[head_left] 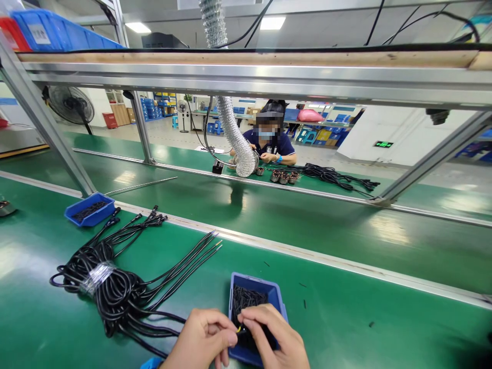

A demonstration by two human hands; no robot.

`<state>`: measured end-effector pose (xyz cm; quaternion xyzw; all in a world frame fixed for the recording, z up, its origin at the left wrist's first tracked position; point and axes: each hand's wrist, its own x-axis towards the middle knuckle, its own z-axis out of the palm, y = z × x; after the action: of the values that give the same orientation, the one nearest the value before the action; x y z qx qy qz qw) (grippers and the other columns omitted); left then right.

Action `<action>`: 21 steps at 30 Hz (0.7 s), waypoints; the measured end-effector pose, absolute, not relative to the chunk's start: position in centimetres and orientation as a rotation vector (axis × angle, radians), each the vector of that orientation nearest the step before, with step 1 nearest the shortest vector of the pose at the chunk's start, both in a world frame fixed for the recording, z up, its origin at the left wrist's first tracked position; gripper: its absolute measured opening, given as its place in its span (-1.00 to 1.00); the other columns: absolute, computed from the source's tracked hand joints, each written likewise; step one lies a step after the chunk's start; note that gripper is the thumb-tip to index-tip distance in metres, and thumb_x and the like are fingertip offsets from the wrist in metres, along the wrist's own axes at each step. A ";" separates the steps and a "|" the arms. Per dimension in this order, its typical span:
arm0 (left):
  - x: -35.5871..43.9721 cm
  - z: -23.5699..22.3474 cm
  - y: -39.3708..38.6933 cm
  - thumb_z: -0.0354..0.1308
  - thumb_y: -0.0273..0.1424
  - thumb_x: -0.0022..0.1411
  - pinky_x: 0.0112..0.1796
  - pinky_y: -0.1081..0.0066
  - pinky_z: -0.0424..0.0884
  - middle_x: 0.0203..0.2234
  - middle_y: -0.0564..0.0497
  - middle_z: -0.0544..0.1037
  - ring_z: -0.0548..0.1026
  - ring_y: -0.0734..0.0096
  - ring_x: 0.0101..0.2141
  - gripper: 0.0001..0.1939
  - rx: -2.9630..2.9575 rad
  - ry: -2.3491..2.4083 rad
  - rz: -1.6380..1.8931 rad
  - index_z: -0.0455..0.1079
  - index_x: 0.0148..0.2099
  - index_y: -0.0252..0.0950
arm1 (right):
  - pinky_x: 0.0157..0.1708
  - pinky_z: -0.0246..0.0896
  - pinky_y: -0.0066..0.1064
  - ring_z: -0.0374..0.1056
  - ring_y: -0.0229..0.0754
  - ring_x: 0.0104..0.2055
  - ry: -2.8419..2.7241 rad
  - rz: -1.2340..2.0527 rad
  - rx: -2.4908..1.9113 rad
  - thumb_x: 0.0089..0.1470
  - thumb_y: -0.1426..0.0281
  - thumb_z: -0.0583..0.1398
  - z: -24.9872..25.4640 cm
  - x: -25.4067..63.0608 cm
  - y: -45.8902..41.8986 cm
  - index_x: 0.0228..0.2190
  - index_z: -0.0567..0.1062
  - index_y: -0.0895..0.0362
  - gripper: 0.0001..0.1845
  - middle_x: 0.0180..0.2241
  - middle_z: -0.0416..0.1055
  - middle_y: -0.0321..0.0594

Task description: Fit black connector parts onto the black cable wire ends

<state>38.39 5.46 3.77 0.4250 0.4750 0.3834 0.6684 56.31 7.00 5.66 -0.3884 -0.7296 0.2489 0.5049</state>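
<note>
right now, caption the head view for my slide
Left hand and right hand meet at a yellow wire over a blue bin of black pieces, near bundled cables.

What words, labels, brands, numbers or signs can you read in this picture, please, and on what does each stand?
No text can be read with certainty.
Green sign on the white wall: markings too small to read.
White label on the upper blue bin: too blurred.
Black cables and blue tray: no text visible.
</note>
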 end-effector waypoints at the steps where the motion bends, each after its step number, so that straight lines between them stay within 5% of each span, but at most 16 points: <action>1: 38.4 3.8 5.5 0.38 -0.16 0.07 -0.66 0.56 0.25 -0.69 0.09 0.44 0.38 0.53 -0.69 -0.65 0.950 1.070 0.864 0.50 -0.34 -0.39 | -0.37 0.47 -0.48 0.53 -0.19 -0.38 -1.754 0.591 -0.935 0.24 0.45 0.20 5.6 56.3 7.0 -0.27 0.61 0.02 -0.83 -0.41 0.60 -0.24; 13: 37.5 5.6 5.8 0.40 -0.22 0.05 -0.58 0.60 0.20 -0.51 0.12 0.43 0.38 0.60 -0.58 -0.62 0.852 0.925 0.955 0.35 -0.25 -0.34 | -0.34 0.50 -0.50 0.53 -0.23 -0.36 -1.936 0.569 -0.710 0.10 0.62 0.25 6.3 56.0 7.3 -0.06 0.53 0.02 -0.60 -0.34 0.62 -0.28; 21: 37.4 5.5 5.7 0.42 -0.28 -0.03 -0.46 0.49 0.34 -0.52 0.09 0.46 0.48 0.44 -0.50 -0.62 0.918 1.000 0.927 0.30 -0.30 -0.31 | -0.34 0.49 -0.46 0.52 -0.21 -0.37 -1.977 0.440 -0.687 0.16 0.59 0.22 6.6 55.2 7.2 -0.11 0.54 0.07 -0.71 -0.37 0.60 -0.24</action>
<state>37.43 5.73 5.46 0.4092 0.4455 0.4129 0.6809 55.20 7.15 6.63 -0.2816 -0.8105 0.1804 0.4808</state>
